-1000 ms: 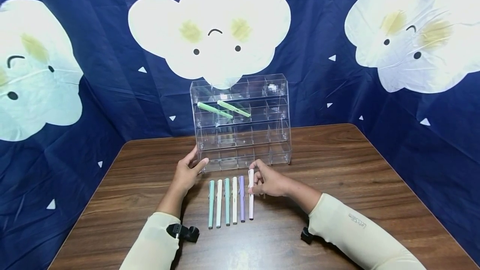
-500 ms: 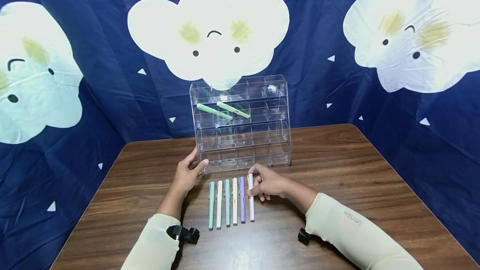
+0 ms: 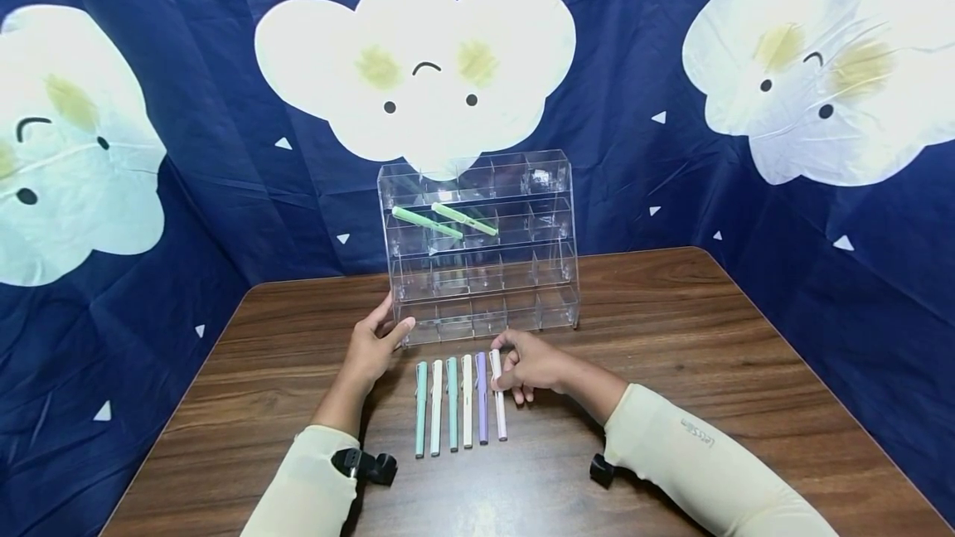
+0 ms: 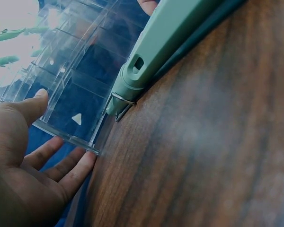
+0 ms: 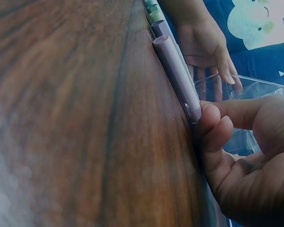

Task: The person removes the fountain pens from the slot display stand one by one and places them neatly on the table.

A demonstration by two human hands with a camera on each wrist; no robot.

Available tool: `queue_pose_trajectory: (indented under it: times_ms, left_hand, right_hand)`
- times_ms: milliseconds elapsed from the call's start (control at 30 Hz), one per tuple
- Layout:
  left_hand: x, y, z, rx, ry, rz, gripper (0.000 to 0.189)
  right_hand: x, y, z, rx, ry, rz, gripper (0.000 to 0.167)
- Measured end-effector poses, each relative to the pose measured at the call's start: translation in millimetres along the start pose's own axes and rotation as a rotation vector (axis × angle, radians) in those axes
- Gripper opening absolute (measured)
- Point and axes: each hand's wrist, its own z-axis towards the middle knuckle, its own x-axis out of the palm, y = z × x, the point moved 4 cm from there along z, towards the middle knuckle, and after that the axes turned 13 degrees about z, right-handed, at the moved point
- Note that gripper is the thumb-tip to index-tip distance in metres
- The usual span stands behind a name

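Thumb and fingers of my right hand [image 3: 535,363] pinch a pale pink pen [image 3: 501,417] near its capped end. That pen lies on the table, and the right wrist view shows its lilac-tinted barrel [image 5: 176,71]. To its left, roughly parallel, lie a purple pen [image 3: 482,404], a cream pen [image 3: 467,408], a teal pen [image 3: 453,408], a white pen [image 3: 436,417] and another teal pen [image 3: 420,417]. My left hand [image 3: 370,350] rests at the lower left corner of a clear tiered rack [image 3: 485,305], thumb over the front, fairly straight fingers along the side.
Two light green pens, one at the left [image 3: 425,222] and one beside it [image 3: 466,220], lie slanted on an upper tier of the rack. A blue cloth with white clouds [image 3: 418,56] hangs behind the wooden table [image 3: 656,355].
My right hand has drawn the pale pink pen slightly toward me, and its capped end has shifted left toward the purple pen. The left hand stays at the rack's corner.
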Motion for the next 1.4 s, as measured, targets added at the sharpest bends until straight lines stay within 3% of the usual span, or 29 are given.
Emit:
queue_pose_trajectory:
  times_ms: [867, 1400]
  left_hand:
    - [0.2, -0.6, -1.1, -0.005, 0.002, -0.001, 0.077]
    - [0.1, -0.4, -0.1, -0.003, 0.0, 0.01, 0.075]
  right_hand:
    - [-7, 1, -0.8, 0.052, -0.01, 0.019, 0.088]
    - [-13, 27, -7.4, 0.026, -0.022, -0.126, 0.09]
